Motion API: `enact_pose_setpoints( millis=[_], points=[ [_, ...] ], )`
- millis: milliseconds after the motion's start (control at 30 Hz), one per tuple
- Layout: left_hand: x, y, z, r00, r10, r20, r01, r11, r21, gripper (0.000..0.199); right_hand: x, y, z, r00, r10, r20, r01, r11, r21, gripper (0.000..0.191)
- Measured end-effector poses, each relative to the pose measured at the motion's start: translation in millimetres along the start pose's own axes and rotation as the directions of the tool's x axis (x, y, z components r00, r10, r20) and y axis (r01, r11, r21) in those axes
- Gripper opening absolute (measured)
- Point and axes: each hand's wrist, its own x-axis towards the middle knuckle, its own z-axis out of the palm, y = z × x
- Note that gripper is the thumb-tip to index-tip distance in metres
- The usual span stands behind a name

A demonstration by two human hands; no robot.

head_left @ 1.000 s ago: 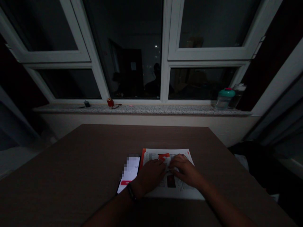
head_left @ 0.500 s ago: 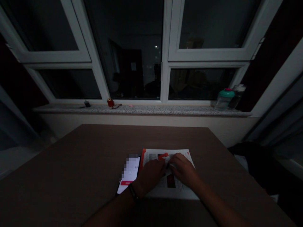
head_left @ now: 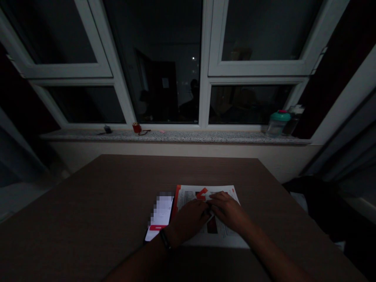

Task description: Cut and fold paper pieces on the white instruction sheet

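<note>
A small orange-and-white piece of paper (head_left: 202, 193) sticks out between my two hands, above a printed booklet (head_left: 229, 239) lying on the table. My left hand (head_left: 190, 217) is closed on the paper from the left, a dark band round its wrist. From the right, my right hand (head_left: 227, 209) grips the same paper, its fingers bent and pressed together near the left fingertips. Much of the paper is hidden by the fingers, and the dim light blurs its details. A lit phone (head_left: 163, 213) lies just left of the booklet, close to my left forearm.
The brown table (head_left: 88, 211) reaches toward a speckled windowsill (head_left: 182, 136). On the sill stand a teal-lidded bottle (head_left: 277, 123) with a clear bottle (head_left: 293, 119) behind it, a small red jar (head_left: 136, 127) and a small dark object (head_left: 107, 129). Dark cloth (head_left: 317, 203) lies at the right.
The orange part of the paper has turned and now shows an angled shape. My right fingers have stretched further left across the paper; my left hand has shifted slightly.
</note>
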Motion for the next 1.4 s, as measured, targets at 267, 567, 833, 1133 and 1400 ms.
enact_pose_setpoints(
  millis=[267, 567, 833, 1133, 1400],
  points=[
    [1, -2, 0.5, 0.996, 0.078, 0.035, -0.08, 0.996, 0.045, 0.023, -1, -5, -3, 0.999, 0.014, 0.052, -0.012, 0.999, -0.047, 0.035],
    [-1, 0, -3.6, 0.993, 0.119, 0.024, -0.119, 0.993, -0.007, 0.034, -1, -8, -1, 0.998, 0.042, 0.05, -0.037, 0.995, -0.095, 0.039],
    [-2, 1, -5.4, 0.992, 0.121, 0.031, -0.121, 0.993, 0.008, 0.036, -1, -12, 0, 0.997, 0.058, 0.05, -0.051, 0.99, -0.128, 0.037],
    [-1, -5, 0.5, 0.993, 0.113, 0.03, -0.114, 0.993, 0.027, 0.034, 0, -13, 6, 0.995, 0.102, 0.009, -0.101, 0.991, -0.09, 0.034],
    [-1, -7, 2.2, 0.993, 0.115, 0.034, -0.117, 0.992, 0.045, 0.035, 1, -12, 4, 0.996, 0.086, 0.022, -0.084, 0.995, -0.048, 0.037]
  ],
)
